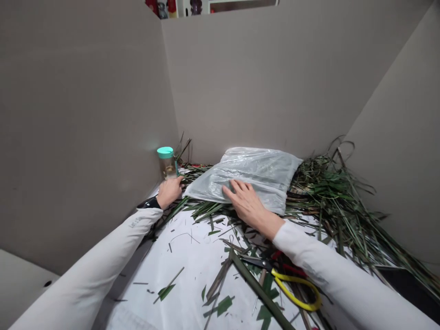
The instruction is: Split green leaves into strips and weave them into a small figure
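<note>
Right hand (247,204): resting open, palm down, fingers spreading across a clear plastic bag (261,172), the bag lying at centre frame atop green palm-leaf strips (330,201). Left hand (169,192): lying with fingers half-curling, no grip showing, just beside the bag's left corner and near a teal-lidded clear bottle (167,162), standing left of centre. Yellow-handled scissors (295,286): lying lower right on a white sheet (182,261), among scattered leaf scraps. Grey partition walls (240,82): rising behind everything.
</note>
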The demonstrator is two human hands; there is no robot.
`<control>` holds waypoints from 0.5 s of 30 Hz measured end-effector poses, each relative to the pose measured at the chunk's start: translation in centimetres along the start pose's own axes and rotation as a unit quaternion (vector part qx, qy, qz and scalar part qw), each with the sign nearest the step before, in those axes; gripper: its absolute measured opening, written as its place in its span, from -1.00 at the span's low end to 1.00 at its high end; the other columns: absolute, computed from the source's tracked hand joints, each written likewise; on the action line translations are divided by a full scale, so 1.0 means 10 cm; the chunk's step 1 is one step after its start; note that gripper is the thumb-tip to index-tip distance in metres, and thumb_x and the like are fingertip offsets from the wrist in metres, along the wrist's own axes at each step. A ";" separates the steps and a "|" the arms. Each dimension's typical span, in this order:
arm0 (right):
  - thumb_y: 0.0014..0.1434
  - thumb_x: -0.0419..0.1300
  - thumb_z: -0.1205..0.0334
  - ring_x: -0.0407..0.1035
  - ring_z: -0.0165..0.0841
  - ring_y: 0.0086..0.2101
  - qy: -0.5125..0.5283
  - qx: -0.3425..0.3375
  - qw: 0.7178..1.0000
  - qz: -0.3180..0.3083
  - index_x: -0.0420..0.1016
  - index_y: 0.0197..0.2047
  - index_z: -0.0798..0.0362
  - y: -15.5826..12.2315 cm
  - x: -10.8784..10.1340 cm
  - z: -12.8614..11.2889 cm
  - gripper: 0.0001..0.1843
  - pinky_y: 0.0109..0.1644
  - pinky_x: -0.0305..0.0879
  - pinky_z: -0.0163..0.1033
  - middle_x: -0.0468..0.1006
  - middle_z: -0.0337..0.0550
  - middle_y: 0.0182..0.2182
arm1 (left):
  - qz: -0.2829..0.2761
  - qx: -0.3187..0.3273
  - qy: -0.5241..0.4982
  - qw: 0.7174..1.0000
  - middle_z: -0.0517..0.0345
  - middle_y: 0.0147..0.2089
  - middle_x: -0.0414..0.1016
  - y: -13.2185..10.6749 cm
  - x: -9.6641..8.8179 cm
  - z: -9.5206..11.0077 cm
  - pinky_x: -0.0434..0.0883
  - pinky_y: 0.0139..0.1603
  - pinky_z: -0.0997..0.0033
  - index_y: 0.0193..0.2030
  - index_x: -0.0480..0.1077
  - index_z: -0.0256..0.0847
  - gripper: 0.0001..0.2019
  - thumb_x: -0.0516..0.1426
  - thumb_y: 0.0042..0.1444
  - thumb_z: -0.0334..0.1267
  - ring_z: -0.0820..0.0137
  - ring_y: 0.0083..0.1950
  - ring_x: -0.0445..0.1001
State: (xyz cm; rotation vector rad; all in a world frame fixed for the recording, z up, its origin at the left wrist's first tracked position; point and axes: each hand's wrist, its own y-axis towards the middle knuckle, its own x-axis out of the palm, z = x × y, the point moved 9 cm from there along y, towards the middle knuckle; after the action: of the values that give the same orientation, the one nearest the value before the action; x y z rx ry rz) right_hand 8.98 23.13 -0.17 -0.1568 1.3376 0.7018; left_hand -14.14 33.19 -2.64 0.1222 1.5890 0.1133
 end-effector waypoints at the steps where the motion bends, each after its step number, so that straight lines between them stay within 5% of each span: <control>1: 0.18 0.09 0.54 0.11 0.00 0.27 -0.006 0.002 1.000 -0.003 0.21 0.33 0.10 0.05 0.06 0.04 -0.35 0.22 0.11 -0.01 0.23 0.24 0.31 | 0.002 0.002 0.004 1.000 -0.05 0.15 0.45 0.01 -0.03 0.02 0.52 0.02 0.04 0.17 0.37 -0.22 -0.63 0.17 0.27 -0.14 0.20 0.05 0.51; 7: 0.31 -0.12 0.49 0.20 0.01 0.20 -0.039 0.084 0.996 -0.013 0.21 0.33 0.14 0.13 0.15 0.55 -0.46 0.14 0.14 0.04 0.25 0.28 0.31 | 0.015 0.012 0.035 0.999 -0.05 0.15 0.45 -0.04 -0.28 -0.01 0.52 0.03 0.04 0.16 0.37 -0.22 -0.63 0.17 0.27 -0.14 0.20 0.06 0.51; 11: 0.33 -0.11 0.47 0.35 -0.02 0.02 -0.051 0.138 0.989 -0.033 0.41 0.09 0.21 0.16 0.09 0.87 -0.62 0.04 0.21 0.01 0.52 0.25 -0.01 | 0.010 0.009 0.048 0.999 -0.04 0.14 0.46 -0.10 -0.38 -0.11 0.52 0.02 0.04 0.15 0.38 -0.22 -0.64 0.17 0.27 -0.14 0.20 0.06 0.51; 15: 0.38 -0.03 0.37 0.37 -0.11 0.02 -0.060 0.163 0.984 -0.040 0.43 0.04 0.18 0.26 -0.02 1.04 -0.73 0.01 0.30 -0.03 0.54 0.07 -0.10 | 0.006 -0.007 0.051 0.999 -0.04 0.13 0.46 -0.17 -0.42 -0.23 0.52 0.02 0.05 0.14 0.38 -0.22 -0.64 0.17 0.27 -0.14 0.21 0.05 0.51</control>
State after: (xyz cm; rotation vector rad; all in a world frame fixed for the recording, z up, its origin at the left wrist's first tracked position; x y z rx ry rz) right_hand 16.19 30.14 3.41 0.0923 1.3039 0.4105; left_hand -16.38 30.86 1.28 0.1168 1.6894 0.1420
